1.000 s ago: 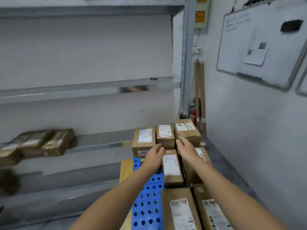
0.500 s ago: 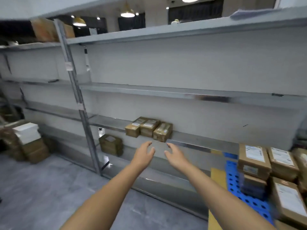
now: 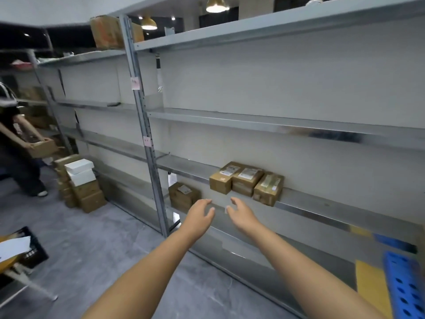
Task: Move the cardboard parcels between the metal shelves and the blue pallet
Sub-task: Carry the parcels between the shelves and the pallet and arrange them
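Observation:
Three brown cardboard parcels (image 3: 247,181) with white labels sit side by side on a low metal shelf (image 3: 322,206). One more parcel (image 3: 184,195) stands on the shelf level below, to their left. My left hand (image 3: 199,215) and my right hand (image 3: 241,214) are stretched out in front of me, palms facing each other, fingers relaxed and holding nothing. Both hands hover just below and in front of the three parcels, apart from them. A corner of the blue pallet (image 3: 404,286) shows at the bottom right.
A grey upright post (image 3: 147,139) splits the shelving. Stacked brown and white boxes (image 3: 80,183) stand on the floor at the left. A person (image 3: 16,143) carrying a box stands at the far left. A black crate (image 3: 27,249) sits at the lower left.
The view has swung left from the pallet parcels to the shelves. My hands have left the pallet parcels and now reach, with nothing in them, toward the three parcels on the shelf.

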A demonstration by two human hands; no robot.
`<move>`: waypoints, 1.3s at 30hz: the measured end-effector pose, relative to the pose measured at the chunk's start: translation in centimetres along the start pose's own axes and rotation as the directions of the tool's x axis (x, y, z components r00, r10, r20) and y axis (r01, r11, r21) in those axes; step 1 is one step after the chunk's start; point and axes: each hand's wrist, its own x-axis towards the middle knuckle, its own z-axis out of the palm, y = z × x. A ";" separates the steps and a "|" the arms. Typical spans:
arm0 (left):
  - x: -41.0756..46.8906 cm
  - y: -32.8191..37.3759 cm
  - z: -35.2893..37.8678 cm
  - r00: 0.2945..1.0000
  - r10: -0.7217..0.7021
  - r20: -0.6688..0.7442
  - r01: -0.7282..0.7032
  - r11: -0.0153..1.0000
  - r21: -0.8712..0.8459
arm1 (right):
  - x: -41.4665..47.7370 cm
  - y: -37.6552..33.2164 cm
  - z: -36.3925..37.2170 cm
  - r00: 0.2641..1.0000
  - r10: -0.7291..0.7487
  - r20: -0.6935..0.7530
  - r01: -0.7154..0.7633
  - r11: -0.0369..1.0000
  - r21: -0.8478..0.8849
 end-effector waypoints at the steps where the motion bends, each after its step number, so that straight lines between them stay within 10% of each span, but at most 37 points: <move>1: 1.6 -0.2 0.1 1.000 0.001 0.002 -0.001 1.000 0.006 | 1.6 0.2 0.1 1.000 0.007 -0.001 -0.007 1.000 0.005; 21: 27.5 -8.3 5.3 0.969 -0.234 0.073 0.244 0.952 -0.183 | 30.6 6.2 1.6 0.954 0.283 -0.097 -0.249 0.930 0.270; 39: 49.4 -17.4 8.6 0.936 -0.082 0.342 0.199 0.926 -0.321 | 46.7 7.6 7.5 0.827 0.498 -0.263 -0.454 0.866 0.212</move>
